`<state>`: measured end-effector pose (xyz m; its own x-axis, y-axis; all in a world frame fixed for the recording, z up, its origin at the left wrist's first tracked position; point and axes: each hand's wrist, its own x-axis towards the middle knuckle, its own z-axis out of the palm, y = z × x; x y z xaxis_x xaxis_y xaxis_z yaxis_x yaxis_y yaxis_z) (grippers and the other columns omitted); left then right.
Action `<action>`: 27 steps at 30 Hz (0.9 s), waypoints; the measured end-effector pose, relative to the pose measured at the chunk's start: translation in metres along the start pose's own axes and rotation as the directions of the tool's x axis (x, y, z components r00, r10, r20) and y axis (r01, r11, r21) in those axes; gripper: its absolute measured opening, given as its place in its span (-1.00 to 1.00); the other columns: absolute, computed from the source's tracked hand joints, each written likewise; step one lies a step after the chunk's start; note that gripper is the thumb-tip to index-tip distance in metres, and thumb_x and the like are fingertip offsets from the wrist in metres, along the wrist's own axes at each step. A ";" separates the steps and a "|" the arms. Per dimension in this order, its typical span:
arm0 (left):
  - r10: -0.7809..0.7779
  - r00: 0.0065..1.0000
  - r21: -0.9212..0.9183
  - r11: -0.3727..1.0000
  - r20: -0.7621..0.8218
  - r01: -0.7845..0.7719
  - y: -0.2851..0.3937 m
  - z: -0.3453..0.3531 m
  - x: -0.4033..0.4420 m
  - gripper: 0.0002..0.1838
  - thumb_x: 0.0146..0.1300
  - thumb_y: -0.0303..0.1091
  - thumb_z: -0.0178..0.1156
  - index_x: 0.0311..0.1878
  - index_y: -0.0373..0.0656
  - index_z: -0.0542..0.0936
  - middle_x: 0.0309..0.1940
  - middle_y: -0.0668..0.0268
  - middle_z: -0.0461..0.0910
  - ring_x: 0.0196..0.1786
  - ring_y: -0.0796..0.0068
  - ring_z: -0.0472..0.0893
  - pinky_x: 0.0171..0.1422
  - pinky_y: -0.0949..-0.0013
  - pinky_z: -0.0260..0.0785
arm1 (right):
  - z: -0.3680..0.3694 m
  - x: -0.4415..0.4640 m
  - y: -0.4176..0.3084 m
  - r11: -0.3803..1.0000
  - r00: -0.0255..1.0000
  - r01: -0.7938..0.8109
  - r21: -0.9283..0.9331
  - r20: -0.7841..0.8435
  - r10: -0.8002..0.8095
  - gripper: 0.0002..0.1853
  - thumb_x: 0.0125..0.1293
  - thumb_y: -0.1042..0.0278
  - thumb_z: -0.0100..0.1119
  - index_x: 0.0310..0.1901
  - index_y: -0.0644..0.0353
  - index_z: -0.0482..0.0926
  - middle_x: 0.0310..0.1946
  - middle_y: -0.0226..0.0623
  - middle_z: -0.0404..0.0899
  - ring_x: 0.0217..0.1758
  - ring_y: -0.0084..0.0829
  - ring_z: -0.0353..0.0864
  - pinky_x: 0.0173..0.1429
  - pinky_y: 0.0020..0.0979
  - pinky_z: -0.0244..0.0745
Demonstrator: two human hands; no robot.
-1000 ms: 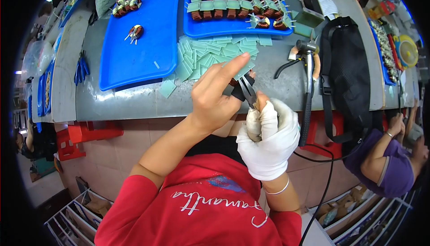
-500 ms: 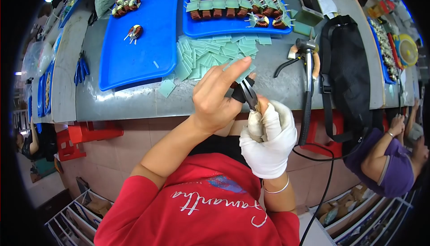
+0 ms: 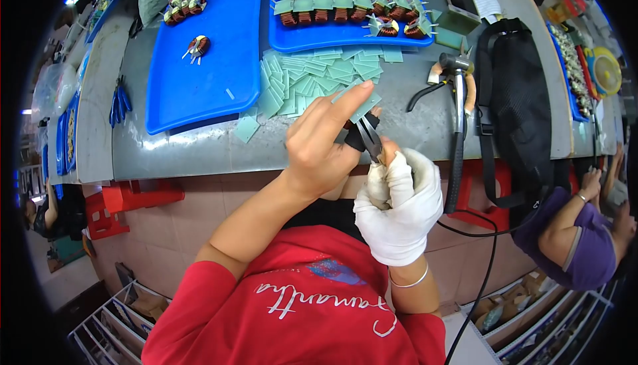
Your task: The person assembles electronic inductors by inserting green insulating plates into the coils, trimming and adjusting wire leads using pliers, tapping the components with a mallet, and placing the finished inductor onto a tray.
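My left hand (image 3: pixel 318 142) is bare, with black wrapping on its thumb, and is closed around a wound coil that mostly hides behind the fingers. A pale green plate (image 3: pixel 365 107) lies against the coil, with my index finger stretched along it. In a white glove, my right hand (image 3: pixel 402 209) grips a pair of pliers (image 3: pixel 369 140). The pliers' jaws point up at the plate's lower edge; whether they pinch a wire there I cannot make out. Loose green plates (image 3: pixel 312 76) lie heaped just beyond my left hand.
A blue tray (image 3: pixel 342 42) holds rows of coils topped with green plates. Another blue tray (image 3: pixel 199 99) carries several bare coils. To the right lie a hammer (image 3: pixel 457 119), cutters (image 3: pixel 425 96) and a black bag (image 3: pixel 515 92). A person in purple (image 3: pixel 575 252) sits at far right.
Both hands stay almost in place, with the coil and pliers held as before. My gloved right hand shifts very slightly, and the whole view drifts a little.
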<state>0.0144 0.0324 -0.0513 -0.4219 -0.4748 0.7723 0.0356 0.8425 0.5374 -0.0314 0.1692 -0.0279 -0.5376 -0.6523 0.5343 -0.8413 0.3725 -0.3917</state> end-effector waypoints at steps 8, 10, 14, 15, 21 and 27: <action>-0.012 0.999 -0.002 1.000 -0.034 0.012 0.000 0.004 -0.006 -0.52 -0.09 -0.58 0.47 -0.01 -0.32 0.62 -0.28 0.14 0.70 -0.37 0.38 0.63 -0.31 0.45 0.45 | -0.004 -0.001 -0.001 0.955 0.993 -0.117 0.273 0.059 0.105 -0.47 -0.10 0.55 0.34 0.02 0.11 0.57 -0.21 -0.26 0.52 -0.35 -0.19 0.51 -0.34 -0.23 0.44; -0.016 0.999 -0.030 0.999 -0.043 0.015 -0.001 0.007 -0.006 -0.50 -0.10 -0.57 0.45 0.02 -0.27 0.63 -0.29 0.15 0.67 -0.41 0.34 0.59 -0.35 0.42 0.43 | 0.001 -0.004 0.001 0.957 0.993 -0.117 0.265 0.040 0.110 -0.48 -0.08 0.54 0.34 0.03 0.11 0.57 -0.21 -0.26 0.51 -0.33 -0.19 0.51 -0.32 -0.23 0.44; -0.265 0.956 -0.164 0.945 0.124 0.283 0.003 0.002 -0.008 -0.52 -0.01 -0.54 0.41 0.06 -0.20 0.62 -0.26 0.16 0.66 -0.43 0.41 0.55 -0.37 0.42 0.42 | -0.005 0.008 0.009 0.988 0.994 -0.060 0.145 0.104 0.045 -0.52 -0.05 0.48 0.33 0.02 0.09 0.57 -0.22 -0.28 0.51 -0.26 -0.17 0.49 -0.24 -0.21 0.42; -0.268 0.956 -0.166 0.944 0.124 0.286 0.006 0.000 -0.007 -0.52 -0.01 -0.54 0.41 0.06 -0.20 0.62 -0.26 0.16 0.66 -0.43 0.41 0.55 -0.37 0.42 0.42 | -0.008 0.011 0.013 0.990 0.989 -0.058 0.131 0.146 0.038 -0.53 -0.03 0.44 0.33 0.01 0.08 0.58 -0.22 -0.28 0.51 -0.22 -0.17 0.49 -0.18 -0.19 0.40; -0.468 0.689 -0.505 0.469 0.554 0.724 0.006 -0.022 0.005 -0.55 0.23 -0.48 0.29 0.21 -0.19 0.52 -0.13 0.36 0.53 -0.21 0.66 0.44 -0.15 0.53 0.45 | -0.039 0.029 0.035 0.995 0.965 0.056 0.082 0.251 -0.075 -0.54 -0.06 0.45 0.32 -0.02 0.05 0.60 -0.18 -0.34 0.52 -0.16 -0.22 0.48 -0.07 -0.17 0.33; -0.394 0.546 -0.373 0.437 0.739 0.819 0.009 -0.034 0.013 -0.50 0.36 -0.43 0.15 0.35 -0.15 0.34 -0.16 0.34 0.54 -0.13 0.65 0.52 -0.15 0.57 0.46 | -0.056 0.047 0.047 0.921 0.911 0.357 -0.155 0.277 -0.306 -0.53 -0.08 0.54 0.30 -0.02 0.07 0.60 -0.17 -0.38 0.53 -0.21 -0.24 0.44 -0.09 -0.21 0.30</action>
<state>0.0399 0.0252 -0.0248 -0.9141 -0.4035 -0.0401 0.0075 -0.1158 0.9932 -0.0988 0.1928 0.0205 -0.2163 -0.8912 0.3988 -0.9756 0.2126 -0.0541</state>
